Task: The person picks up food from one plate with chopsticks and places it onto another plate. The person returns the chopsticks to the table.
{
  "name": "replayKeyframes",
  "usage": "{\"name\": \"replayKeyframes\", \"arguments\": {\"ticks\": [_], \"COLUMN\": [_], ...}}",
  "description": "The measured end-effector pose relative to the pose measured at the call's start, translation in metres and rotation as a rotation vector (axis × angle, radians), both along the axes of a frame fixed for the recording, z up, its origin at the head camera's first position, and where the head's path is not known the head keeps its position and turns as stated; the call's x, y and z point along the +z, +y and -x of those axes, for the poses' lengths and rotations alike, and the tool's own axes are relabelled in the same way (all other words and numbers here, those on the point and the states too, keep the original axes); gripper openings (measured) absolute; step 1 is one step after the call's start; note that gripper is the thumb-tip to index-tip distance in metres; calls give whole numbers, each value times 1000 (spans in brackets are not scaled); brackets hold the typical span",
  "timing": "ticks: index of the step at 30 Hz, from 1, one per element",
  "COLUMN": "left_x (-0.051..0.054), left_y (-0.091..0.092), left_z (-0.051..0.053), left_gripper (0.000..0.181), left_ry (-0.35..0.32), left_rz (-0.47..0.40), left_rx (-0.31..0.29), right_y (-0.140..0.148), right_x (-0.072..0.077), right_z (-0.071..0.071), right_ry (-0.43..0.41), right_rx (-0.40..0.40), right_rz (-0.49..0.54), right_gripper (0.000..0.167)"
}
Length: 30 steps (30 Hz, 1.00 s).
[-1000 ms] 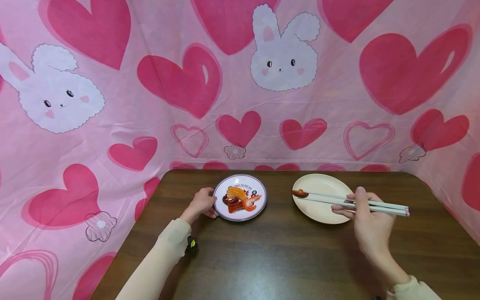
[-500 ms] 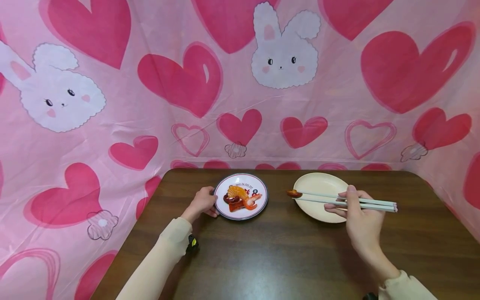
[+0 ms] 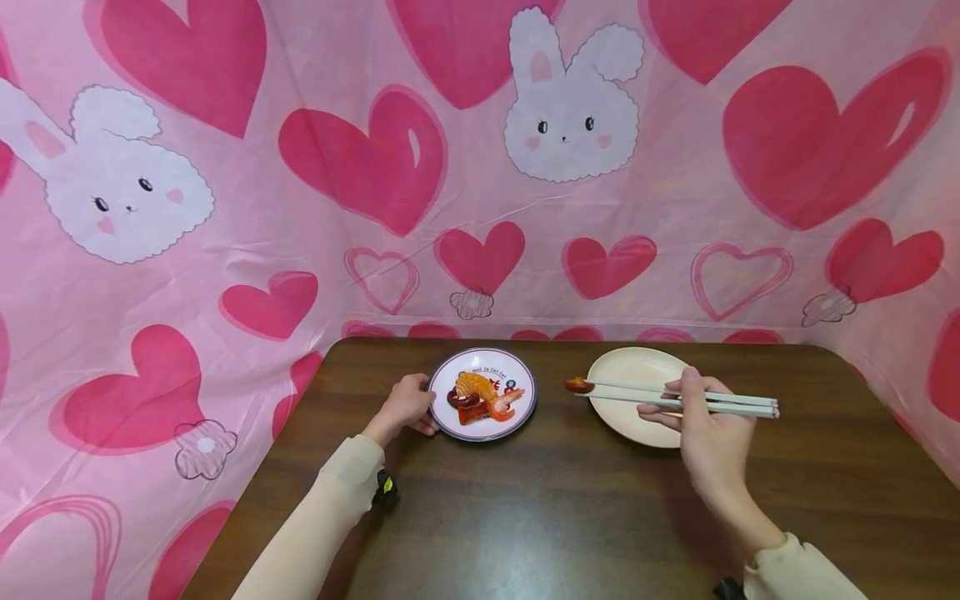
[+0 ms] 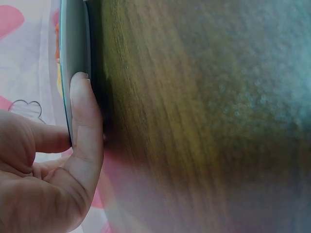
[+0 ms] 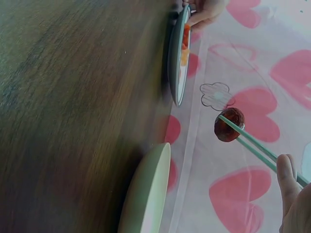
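Note:
In the head view my left hand (image 3: 407, 404) pinches the left rim of a small white plate with a dark edge (image 3: 482, 432). The left wrist view has one finger under this plate and another at its rim. On it lie an orange shrimp (image 3: 507, 405), a ridged yellow-orange piece (image 3: 476, 386), a brown piece and a reddish block. My right hand (image 3: 716, 442) grips pale green chopsticks (image 3: 750, 409). Between their tips is a glossy brown food piece (image 5: 227, 127), perhaps a mushroom cap, held in the air between the two plates.
An oval cream plate (image 3: 637, 427) lies on the right, under the chopsticks. Both plates rest near the back of a dark wooden table (image 3: 480, 508). Behind it hangs a pink cloth (image 3: 555, 208) printed with hearts and rabbits.
My right hand has moved left with the chopsticks, carrying the brown food piece off from over the cream plate towards the white plate. My left hand has stayed at the white plate's rim.

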<state>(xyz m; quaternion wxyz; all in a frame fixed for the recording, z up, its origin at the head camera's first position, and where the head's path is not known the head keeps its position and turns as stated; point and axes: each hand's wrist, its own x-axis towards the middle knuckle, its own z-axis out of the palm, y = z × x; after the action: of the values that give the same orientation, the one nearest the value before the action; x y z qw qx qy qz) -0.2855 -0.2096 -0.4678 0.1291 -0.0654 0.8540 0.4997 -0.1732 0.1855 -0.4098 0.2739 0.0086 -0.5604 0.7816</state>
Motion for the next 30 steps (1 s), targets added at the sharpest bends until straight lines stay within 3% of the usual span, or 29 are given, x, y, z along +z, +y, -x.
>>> {"name": "replayKeyframes", "arguments": {"ticks": [17, 30], "left_x": [0, 1], "left_y": [-1, 0], "left_z": [0, -1], "left_gripper": [50, 49], "left_ry": [-1, -1], "left_rz": [6, 2], "left_rx": [-1, 3], "right_y": [-12, -21], "right_x": [2, -6], "right_z": [12, 25], "right_ry": [1, -18], "right_rx": [7, 13], "right_rz": [-18, -19], "right_gripper": [38, 41]}}
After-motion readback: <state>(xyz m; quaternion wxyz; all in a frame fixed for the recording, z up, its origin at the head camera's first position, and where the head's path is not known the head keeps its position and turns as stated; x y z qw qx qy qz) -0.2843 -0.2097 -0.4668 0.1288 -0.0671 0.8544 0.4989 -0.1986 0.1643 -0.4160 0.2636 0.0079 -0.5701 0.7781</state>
